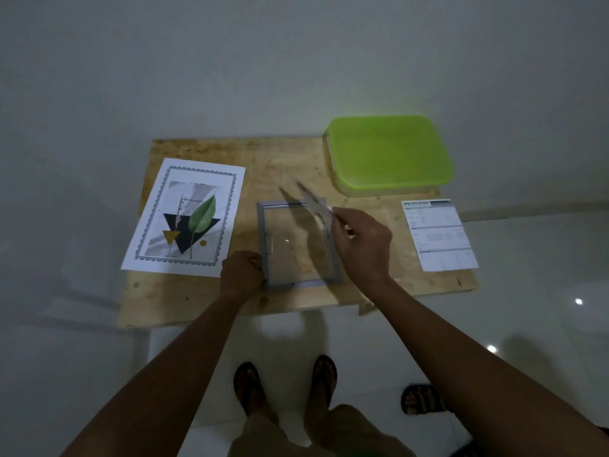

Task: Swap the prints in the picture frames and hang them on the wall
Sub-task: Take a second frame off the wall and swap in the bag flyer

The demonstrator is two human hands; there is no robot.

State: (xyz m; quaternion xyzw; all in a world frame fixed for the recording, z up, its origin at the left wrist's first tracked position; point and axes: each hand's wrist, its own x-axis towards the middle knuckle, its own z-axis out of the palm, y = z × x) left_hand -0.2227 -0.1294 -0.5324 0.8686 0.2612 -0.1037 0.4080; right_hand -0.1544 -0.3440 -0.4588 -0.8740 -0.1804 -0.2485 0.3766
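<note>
A small grey picture frame lies flat in the middle of the wooden table, with clear glass and no print in it. My left hand grips its near left corner. My right hand pinches a thin, blurred sheet tilted up over the frame's far right corner; whether it is glass or a print I cannot tell. A leaf print on a bordered white sheet lies left of the frame. A white specification sheet lies at the right.
A green-lidded plastic box stands at the table's back right. The table stands against a pale wall. My sandalled feet are on the white tiled floor below the near edge, and another sandal shows at the right.
</note>
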